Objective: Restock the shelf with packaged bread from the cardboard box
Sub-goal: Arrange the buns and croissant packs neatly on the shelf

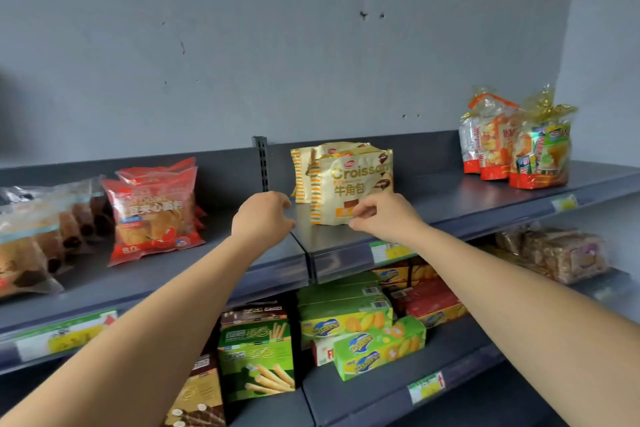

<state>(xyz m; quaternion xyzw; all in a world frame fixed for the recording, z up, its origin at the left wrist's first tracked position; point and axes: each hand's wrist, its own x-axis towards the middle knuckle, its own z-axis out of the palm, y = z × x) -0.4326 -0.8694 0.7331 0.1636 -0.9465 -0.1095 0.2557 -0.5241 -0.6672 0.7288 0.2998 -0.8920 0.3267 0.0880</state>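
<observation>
Cream-and-gold croissant packs (349,180) stand upright on the top shelf (450,198), one in front and at least one behind. My right hand (381,215) pinches the lower right edge of the front pack with thumb and fingers. Just left of the packs, my left hand (263,215) hovers over the shelf with its fingers curled, holding nothing and not clearly touching a pack. The cardboard box is out of view.
Red bread bags (156,211) and clear bags of brown rolls (38,236) lie at the left of the top shelf. Ribbon-tied snack bags (516,146) stand at its right end. The lower shelf holds green and red boxes (349,319) and wrapped loaves (561,253).
</observation>
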